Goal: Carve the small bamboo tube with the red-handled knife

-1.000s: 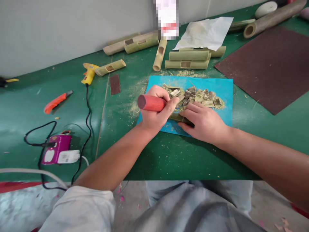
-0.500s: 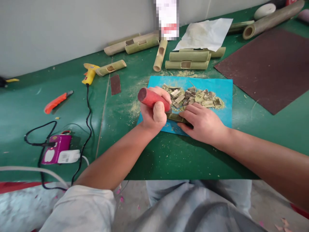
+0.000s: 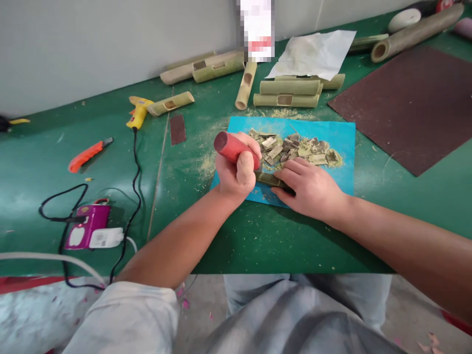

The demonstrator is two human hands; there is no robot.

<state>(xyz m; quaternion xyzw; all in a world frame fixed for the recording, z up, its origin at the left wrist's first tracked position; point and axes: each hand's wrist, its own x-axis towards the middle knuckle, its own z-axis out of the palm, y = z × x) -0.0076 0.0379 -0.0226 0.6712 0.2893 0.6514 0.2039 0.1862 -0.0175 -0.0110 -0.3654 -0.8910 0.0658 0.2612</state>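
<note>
My left hand is closed round the thick handle of a red-handled tool. Its working end is mostly hidden, down by a narrow dark-green bamboo piece. My right hand presses that bamboo piece onto a blue sheet, fingers bent over its right end. Just beyond both hands lies a heap of bamboo chips and shavings on the sheet.
Cut bamboo tubes lie at the back, some under white paper. To the left are a yellow glue gun, an orange utility knife and a purple power strip with cables. A brown sheet lies right.
Both hands keep their grips. The top of the red handle has shifted very slightly to the right and tilted; the whole view has also moved a little.
</note>
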